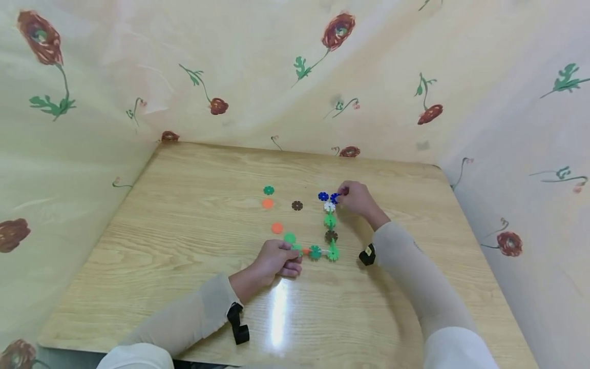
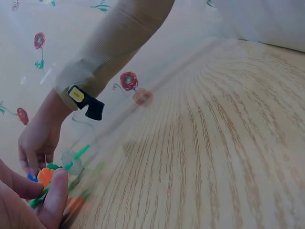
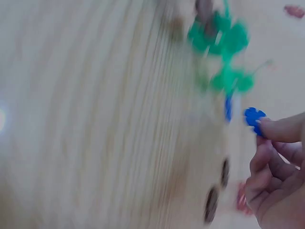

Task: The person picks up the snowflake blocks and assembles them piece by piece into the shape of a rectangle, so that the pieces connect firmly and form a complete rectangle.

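Observation:
An L-shaped chain of interlocking snowflake discs stands in the middle of the table, with a green disc (image 1: 333,253) at its corner. At its near left end, my left hand (image 1: 276,260) pinches a light green disc (image 1: 296,249) between thumb and fingers. My right hand (image 1: 357,197), at the far end of the chain, pinches a blue disc (image 3: 254,119) by its edge. That blue disc is right by the chain's white disc (image 1: 329,206) in the head view. Another blue disc (image 1: 323,196) sits just left of it. A brown disc (image 1: 331,236) is part of the chain's upright side.
Loose discs lie left of the chain: a dark green disc (image 1: 269,190), two orange discs (image 1: 267,204), a brown disc (image 1: 297,205) and a light green disc (image 1: 289,238). Flower-patterned sheeting (image 1: 258,77) closes off the back and sides of the wooden table (image 1: 184,205).

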A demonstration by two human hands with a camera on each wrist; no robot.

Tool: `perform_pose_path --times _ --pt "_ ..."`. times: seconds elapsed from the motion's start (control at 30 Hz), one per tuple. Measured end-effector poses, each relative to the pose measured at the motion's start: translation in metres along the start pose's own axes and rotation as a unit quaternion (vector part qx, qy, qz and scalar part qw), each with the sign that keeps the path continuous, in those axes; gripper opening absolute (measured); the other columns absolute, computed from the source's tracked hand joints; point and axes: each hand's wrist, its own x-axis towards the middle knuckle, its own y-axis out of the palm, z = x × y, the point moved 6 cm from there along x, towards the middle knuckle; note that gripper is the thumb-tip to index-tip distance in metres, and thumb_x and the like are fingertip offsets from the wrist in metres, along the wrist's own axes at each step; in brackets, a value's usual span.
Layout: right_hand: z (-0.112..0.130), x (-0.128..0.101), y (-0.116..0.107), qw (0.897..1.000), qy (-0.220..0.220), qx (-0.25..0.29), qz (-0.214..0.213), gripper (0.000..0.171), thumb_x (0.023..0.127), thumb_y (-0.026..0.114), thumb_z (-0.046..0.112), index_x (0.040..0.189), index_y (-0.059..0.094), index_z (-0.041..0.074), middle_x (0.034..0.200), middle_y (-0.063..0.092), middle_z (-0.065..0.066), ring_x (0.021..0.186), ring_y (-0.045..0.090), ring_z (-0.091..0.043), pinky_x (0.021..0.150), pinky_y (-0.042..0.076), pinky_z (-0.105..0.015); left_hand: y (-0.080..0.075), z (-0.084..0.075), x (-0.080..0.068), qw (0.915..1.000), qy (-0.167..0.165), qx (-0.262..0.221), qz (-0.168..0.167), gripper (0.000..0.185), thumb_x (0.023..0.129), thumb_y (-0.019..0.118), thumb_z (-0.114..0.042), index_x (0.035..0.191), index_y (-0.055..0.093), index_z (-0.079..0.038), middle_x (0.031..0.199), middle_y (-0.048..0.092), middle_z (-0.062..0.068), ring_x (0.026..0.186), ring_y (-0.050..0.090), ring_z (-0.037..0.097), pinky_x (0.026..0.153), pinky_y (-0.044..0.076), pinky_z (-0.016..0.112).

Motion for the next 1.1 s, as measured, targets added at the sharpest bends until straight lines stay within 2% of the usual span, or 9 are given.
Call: perform_pose_path --times 0.1,0.2,0.33,0.47,0.57,0.67,0.83,0.93,1.1 --pt "0.016 -0.012 0.009 0.996 -0.008 0.094 0.005 0.022 0.098 0.066 0.008 0.116 0.070 -0.004 0.098 0.070 -0.015 0.082 0.062 -0.021 0.066 0.051 -0.024 0.000 -0.001 -0.001 0.9999 -0.003 -0.010 0.001 0.015 0.099 0.064 -0.001 0.110 0.058 0.007 0.084 0.074 0.011 0.056 0.070 0.010 0.055 0.062 0.024" --pt "0.038 -0.025 0.029 0.988 -0.017 0.141 0.055 0.022 0.098 0.067 0.008 0.117 0.071 -0.002 0.096 0.070 -0.012 0.080 0.064 -0.022 0.065 0.054 -0.025 -0.001 -0.001 -0.001 0.9999 -0.005 -0.015 0.002 0.014 0.099 0.064 -0.002 0.108 0.059 0.007 0.083 0.074 0.009 0.056 0.070 0.010 0.055 0.062 0.024" --pt "0.062 -0.038 0.054 0.983 -0.064 0.123 0.119 0.012 0.098 0.066 0.004 0.107 0.071 0.000 0.091 0.070 -0.010 0.080 0.065 -0.022 0.068 0.055 -0.027 -0.002 -0.002 -0.001 0.9999 -0.004 -0.009 0.001 0.017 0.100 0.064 -0.005 0.110 0.063 0.009 0.082 0.074 0.007 0.057 0.070 0.009 0.056 0.063 0.024" --pt "0.075 -0.044 0.070 0.977 -0.110 0.098 0.152 0.009 0.097 0.064 -0.001 0.099 0.071 0.003 0.091 0.072 -0.008 0.081 0.065 -0.017 0.072 0.055 -0.026 -0.002 -0.002 -0.001 1.0000 -0.005 -0.005 -0.002 0.019 0.101 0.063 -0.006 0.111 0.064 0.010 0.081 0.074 0.006 0.058 0.071 0.009 0.058 0.063 0.024" --pt "0.079 -0.047 0.076 0.974 -0.126 0.079 0.169 0.012 0.097 0.064 -0.002 0.098 0.073 0.006 0.093 0.073 -0.006 0.084 0.065 -0.015 0.080 0.058 -0.028 -0.002 -0.001 -0.002 1.0000 -0.006 -0.001 -0.002 0.018 0.101 0.063 -0.007 0.109 0.064 0.010 0.080 0.074 0.007 0.058 0.071 0.010 0.058 0.063 0.024" --pt "0.081 -0.048 0.079 0.973 -0.140 0.056 0.173 0.014 0.096 0.066 -0.002 0.096 0.075 0.009 0.094 0.075 -0.003 0.088 0.066 -0.012 0.086 0.059 -0.030 -0.001 -0.001 -0.002 1.0000 -0.005 0.003 -0.002 0.018 0.101 0.063 -0.007 0.108 0.065 0.009 0.081 0.075 0.008 0.058 0.071 0.010 0.058 0.064 0.025" --pt "0.086 -0.051 0.079 0.970 -0.178 0.030 0.163 0.019 0.093 0.071 -0.002 0.089 0.077 0.015 0.091 0.077 0.002 0.088 0.070 -0.011 0.086 0.060 -0.031 -0.001 -0.002 -0.001 1.0000 -0.004 0.003 -0.004 0.020 0.101 0.064 -0.008 0.109 0.066 0.010 0.081 0.075 0.008 0.058 0.071 0.010 0.059 0.064 0.024" --pt "0.088 -0.052 0.079 0.967 -0.197 0.030 0.161 0.020 0.091 0.072 -0.004 0.087 0.078 0.015 0.088 0.078 0.003 0.087 0.072 -0.011 0.084 0.061 -0.029 -0.001 -0.003 0.000 1.0000 0.000 0.006 -0.007 0.021 0.101 0.064 -0.008 0.108 0.067 0.011 0.080 0.075 0.008 0.058 0.071 0.009 0.059 0.063 0.024" --pt "0.088 -0.051 0.082 0.963 -0.205 0.038 0.174 0.020 0.090 0.073 -0.004 0.086 0.079 0.015 0.088 0.079 0.003 0.087 0.072 -0.011 0.084 0.061 -0.026 0.000 -0.003 0.001 0.9999 0.002 0.011 -0.011 0.019 0.100 0.064 -0.005 0.107 0.067 0.012 0.077 0.075 0.007 0.058 0.071 0.009 0.060 0.063 0.023"
